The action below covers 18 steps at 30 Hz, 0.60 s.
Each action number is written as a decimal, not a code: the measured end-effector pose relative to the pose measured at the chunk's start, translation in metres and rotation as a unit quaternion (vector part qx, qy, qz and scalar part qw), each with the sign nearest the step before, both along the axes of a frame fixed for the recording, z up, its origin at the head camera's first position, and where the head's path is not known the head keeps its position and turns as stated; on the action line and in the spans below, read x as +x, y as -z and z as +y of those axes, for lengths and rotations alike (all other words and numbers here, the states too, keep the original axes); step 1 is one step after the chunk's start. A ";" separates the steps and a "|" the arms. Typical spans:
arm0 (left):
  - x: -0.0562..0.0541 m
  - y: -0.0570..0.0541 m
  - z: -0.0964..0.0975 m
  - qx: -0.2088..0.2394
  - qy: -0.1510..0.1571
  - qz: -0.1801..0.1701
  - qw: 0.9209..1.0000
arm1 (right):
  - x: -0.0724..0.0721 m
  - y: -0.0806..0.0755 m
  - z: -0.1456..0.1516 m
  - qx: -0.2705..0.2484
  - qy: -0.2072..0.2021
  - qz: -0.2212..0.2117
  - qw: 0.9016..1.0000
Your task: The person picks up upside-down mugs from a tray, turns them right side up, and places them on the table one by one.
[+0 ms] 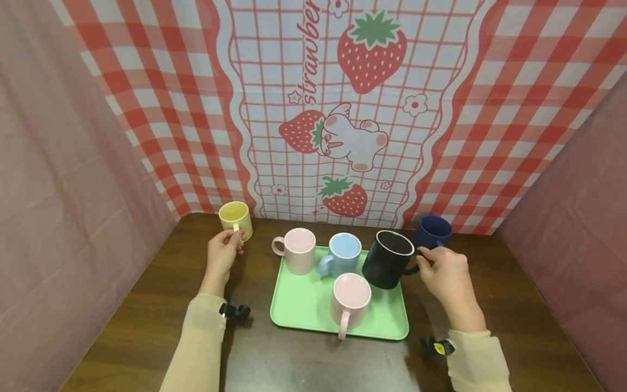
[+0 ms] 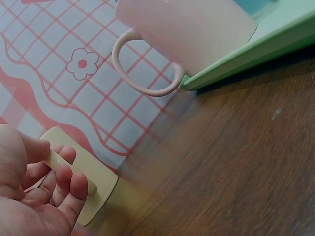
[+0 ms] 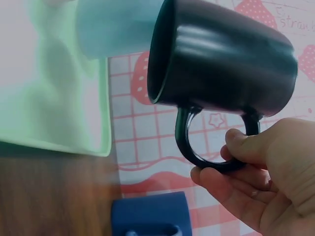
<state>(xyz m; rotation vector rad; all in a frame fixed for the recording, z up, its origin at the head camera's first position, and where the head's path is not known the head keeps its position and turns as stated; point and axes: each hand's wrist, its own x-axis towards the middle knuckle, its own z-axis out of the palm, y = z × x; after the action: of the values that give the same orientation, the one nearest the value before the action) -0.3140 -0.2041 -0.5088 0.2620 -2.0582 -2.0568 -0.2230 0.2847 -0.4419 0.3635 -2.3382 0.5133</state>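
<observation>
My left hand pinches the handle of a yellow mug, which stands on the table left of a green tray. The left wrist view shows thumb and fingers around that handle. My right hand grips the handle of a black mug above the tray's back right part. In the right wrist view the black mug is off the tray, its underside partly showing. On the tray stand a pink mug at back left, a light blue mug and another pink mug at the front.
A dark blue mug stands on the wooden table behind my right hand, off the tray. A red-and-white checked cloth with strawberries hangs at the back. Pink curtains hang at both sides.
</observation>
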 end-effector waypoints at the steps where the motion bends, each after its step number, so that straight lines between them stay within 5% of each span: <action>1: 0.000 0.000 0.000 0.000 -0.002 0.001 1.000 | 0.000 -0.001 0.000 -0.002 -0.003 0.010 1.000; 7: 0.000 -0.001 0.000 -0.017 -0.032 0.003 0.999 | 0.001 -0.006 0.000 -0.017 -0.010 0.027 0.999; 13: 0.002 -0.005 -0.001 -0.053 -0.099 0.007 0.994 | 0.003 -0.006 -0.004 -0.054 -0.004 0.019 0.998; 18: 0.004 -0.013 0.002 -0.088 -0.127 -0.002 0.988 | 0.003 -0.007 -0.011 -0.107 0.006 -0.023 0.994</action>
<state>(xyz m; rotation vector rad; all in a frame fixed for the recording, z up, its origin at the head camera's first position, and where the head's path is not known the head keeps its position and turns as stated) -0.3098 -0.2025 -0.4954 0.4700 -2.0696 -1.7181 -0.2201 0.2735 -0.4350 0.2387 -2.3000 0.7674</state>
